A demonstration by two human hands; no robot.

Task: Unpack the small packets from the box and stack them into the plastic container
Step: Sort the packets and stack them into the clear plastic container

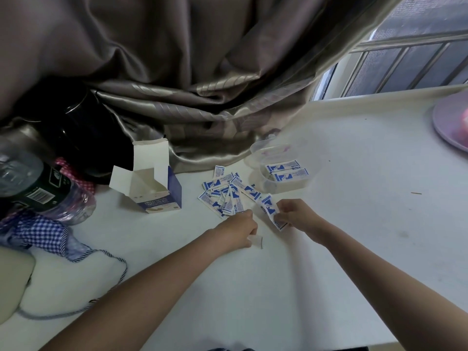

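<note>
A blue-and-white box stands open on the white table, flaps up. Several small blue-and-white packets lie in a loose pile to its right. The clear plastic container sits behind the pile, with two packets lying across it. My right hand pinches a few packets at the pile's right edge. My left hand is curled at the pile's near edge, fingertips on a packet; whether it grips one is unclear.
A brown curtain drapes onto the table behind the box and container. A plastic bottle, chequered cloth and dark objects crowd the left side. A pink round dish is at the far right. A window lies beyond.
</note>
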